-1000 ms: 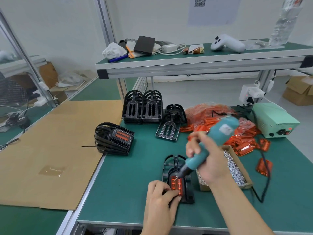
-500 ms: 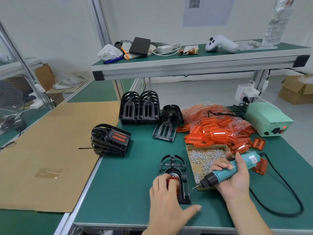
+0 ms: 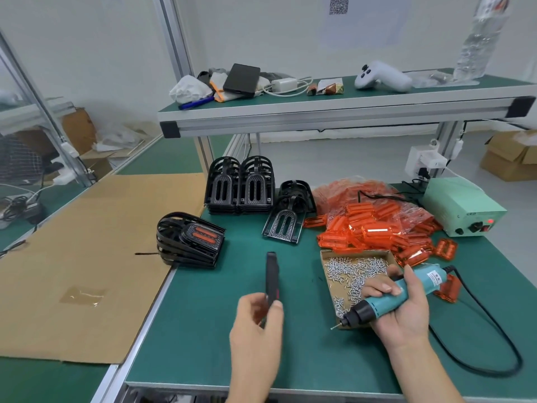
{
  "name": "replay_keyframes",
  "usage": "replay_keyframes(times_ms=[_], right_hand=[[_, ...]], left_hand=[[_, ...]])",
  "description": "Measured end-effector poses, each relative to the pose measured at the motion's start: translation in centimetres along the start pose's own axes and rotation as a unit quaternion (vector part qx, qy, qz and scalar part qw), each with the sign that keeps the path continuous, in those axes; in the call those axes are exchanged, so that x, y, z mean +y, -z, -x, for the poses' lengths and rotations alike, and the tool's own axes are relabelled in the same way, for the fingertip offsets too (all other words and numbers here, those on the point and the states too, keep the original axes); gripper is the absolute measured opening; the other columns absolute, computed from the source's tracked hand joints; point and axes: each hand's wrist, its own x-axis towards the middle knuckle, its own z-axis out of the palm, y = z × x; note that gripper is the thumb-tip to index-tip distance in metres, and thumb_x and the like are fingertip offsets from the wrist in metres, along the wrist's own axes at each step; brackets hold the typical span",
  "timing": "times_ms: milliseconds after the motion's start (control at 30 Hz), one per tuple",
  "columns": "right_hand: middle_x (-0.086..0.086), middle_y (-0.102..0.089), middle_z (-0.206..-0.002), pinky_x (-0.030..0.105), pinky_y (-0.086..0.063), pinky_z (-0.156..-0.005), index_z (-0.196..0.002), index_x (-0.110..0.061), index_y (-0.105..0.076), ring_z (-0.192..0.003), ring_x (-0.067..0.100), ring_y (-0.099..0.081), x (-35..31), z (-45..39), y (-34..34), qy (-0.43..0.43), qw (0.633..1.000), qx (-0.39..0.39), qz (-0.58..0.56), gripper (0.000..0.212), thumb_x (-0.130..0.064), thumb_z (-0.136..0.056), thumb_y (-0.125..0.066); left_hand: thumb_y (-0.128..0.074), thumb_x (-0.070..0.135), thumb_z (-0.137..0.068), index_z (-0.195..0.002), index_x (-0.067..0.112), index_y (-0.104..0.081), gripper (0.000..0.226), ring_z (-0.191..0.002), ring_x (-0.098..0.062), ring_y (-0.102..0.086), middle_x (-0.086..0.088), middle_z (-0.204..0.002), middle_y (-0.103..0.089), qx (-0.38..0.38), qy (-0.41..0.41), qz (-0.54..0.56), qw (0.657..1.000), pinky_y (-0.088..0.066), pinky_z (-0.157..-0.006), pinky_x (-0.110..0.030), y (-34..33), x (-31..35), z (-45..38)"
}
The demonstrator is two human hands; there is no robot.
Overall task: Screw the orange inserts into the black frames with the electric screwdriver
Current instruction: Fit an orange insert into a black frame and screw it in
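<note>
Low over the near edge of the green worktop (image 3: pixel 203 330), the left hand (image 3: pixel 257 330) reaches forward from the bottom of the view, forearm pointing away from the person. Its grip is clenched on a black frame (image 3: pixel 271 279), thumb on the right side and fingers curled behind the left, holding the frame on edge so that only its thin side shows, with a trace of the orange insert (image 3: pixel 277 292) visible just above the thumb. The frame stands upright, lifted off the worktop.

To the right of that grip, the right hand (image 3: pixel 406 309) lies palm up, its forearm coming in from the lower right corner. Its grip is wrapped round the teal electric screwdriver (image 3: pixel 386 301), which lies slanted, the black nose and bit aimed down-left toward the left hand, the cable (image 3: pixel 494 330) trailing off behind the wrist in a loop. The fingers rest over the near corner of a cardboard box of screws (image 3: pixel 348 271).

Beyond the right grip lies a heap of loose orange inserts (image 3: pixel 374 228), and farther right a pale green power unit (image 3: pixel 462 205). Beyond the left grip stand stacks of empty black frames (image 3: pixel 239 187), with one more leaning stack (image 3: pixel 290 212) beside them. Left of that grip sits a stack of finished frames (image 3: pixel 190 239) showing orange, at the edge of a cardboard sheet (image 3: pixel 72 257).
</note>
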Motion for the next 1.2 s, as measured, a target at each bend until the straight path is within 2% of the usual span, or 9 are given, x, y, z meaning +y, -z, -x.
replay_keyframes(times_ms=[167,200,333,467,633,833,967,1100,1200], right_hand=[[-0.014,-0.036,-0.059,0.016,-0.040,-0.056,-0.081,-0.022,-0.064,-0.058,0.001,-0.043,0.1,0.0,0.1,0.002,1.000,-0.002,0.002,0.031,-0.041,-0.104,-0.055],[-0.014,-0.036,-0.059,0.016,-0.040,-0.056,-0.080,-0.022,-0.065,-0.058,0.001,-0.043,0.1,0.0,0.1,0.001,1.000,-0.002,0.003,0.032,-0.042,-0.104,-0.055],[-0.014,-0.037,-0.059,0.015,-0.040,-0.058,-0.080,-0.022,-0.065,-0.058,0.001,-0.044,0.1,-0.1,0.2,0.003,1.000,0.000,0.007,0.034,-0.043,-0.104,-0.054],[-0.014,-0.037,-0.059,0.015,-0.041,-0.057,-0.080,-0.023,-0.064,-0.059,0.001,-0.044,0.2,-0.2,0.3,0.002,1.000,-0.001,0.015,0.033,-0.043,-0.104,-0.055],[-0.015,-0.037,-0.060,0.015,-0.041,-0.057,-0.081,-0.023,-0.062,-0.060,0.000,-0.043,0.3,-0.5,0.4,0.010,1.000,-0.003,0.025,0.027,-0.042,-0.100,-0.058],[-0.016,-0.037,-0.062,0.015,-0.041,-0.059,-0.082,-0.024,-0.063,-0.062,-0.001,-0.043,0.5,-0.8,0.9,0.011,0.999,-0.008,0.037,0.027,-0.043,-0.101,-0.059],[-0.016,-0.038,-0.060,0.014,-0.041,-0.059,-0.082,-0.025,-0.064,-0.061,-0.001,-0.044,0.8,-0.9,0.9,0.013,0.999,-0.015,0.039,0.029,-0.044,-0.103,-0.057],[-0.016,-0.038,-0.059,0.014,-0.040,-0.060,-0.082,-0.026,-0.063,-0.061,-0.001,-0.044,0.8,-1.0,1.0,0.012,0.999,-0.017,0.037,0.028,-0.045,-0.101,-0.058],[-0.017,-0.039,-0.059,0.014,-0.040,-0.060,-0.081,-0.026,-0.063,-0.060,-0.001,-0.044,0.7,-1.0,0.9,0.009,0.999,-0.018,0.034,0.029,-0.045,-0.102,-0.058]], left_hand=[[-0.069,0.010,-0.092,-0.096,0.017,-0.072,0.008,-0.072,-0.012,-0.074,-0.001,-0.079,-0.077,0.046,0.111,0.067,0.990,-0.060,-0.067,-0.034,4.3,-0.3,-2.8],[-0.071,0.014,-0.092,-0.090,0.016,-0.074,0.004,-0.070,-0.016,-0.075,-0.002,-0.076,-0.077,0.046,0.116,0.037,0.991,-0.060,-0.063,-0.033,5.1,-0.4,-3.3],[-0.069,0.045,-0.091,-0.061,0.013,-0.061,0.045,-0.047,-0.017,-0.058,0.001,-0.050,-0.060,0.001,0.105,-0.133,0.986,-0.053,-0.055,-0.030,7.4,-0.8,-5.0],[-0.067,0.034,-0.090,-0.056,0.016,-0.051,0.041,-0.047,-0.016,-0.042,0.006,-0.047,-0.047,-0.058,0.088,-0.278,0.955,-0.037,-0.049,-0.025,8.1,-0.9,-5.7],[-0.061,0.007,-0.089,-0.080,-0.011,-0.067,0.021,-0.050,-0.024,-0.071,-0.013,-0.056,-0.070,-0.120,0.136,-0.256,0.950,-0.061,-0.052,-0.032,7.4,0.3,-6.2],[-0.060,0.008,-0.086,-0.084,-0.003,-0.064,0.011,-0.054,-0.024,-0.073,-0.011,-0.057,-0.071,-0.057,0.093,-0.169,0.980,-0.063,-0.057,-0.034,7.2,3.5,-8.8],[-0.059,0.012,-0.080,-0.085,0.006,-0.070,0.014,-0.052,-0.017,-0.072,-0.004,-0.054,-0.070,0.045,0.017,-0.180,0.982,-0.064,-0.067,-0.038,8.8,6.8,-13.2],[-0.057,0.008,-0.081,-0.107,-0.003,-0.041,0.032,-0.046,-0.020,-0.070,-0.019,-0.073,-0.073,0.151,0.009,-0.125,0.981,-0.057,-0.043,-0.030,9.7,9.5,-17.4],[-0.057,0.003,-0.087,-0.134,0.004,-0.025,0.057,-0.051,-0.026,-0.072,-0.026,-0.091,-0.070,0.158,0.042,-0.111,0.980,-0.063,-0.052,-0.036,9.5,10.1,-19.4]])
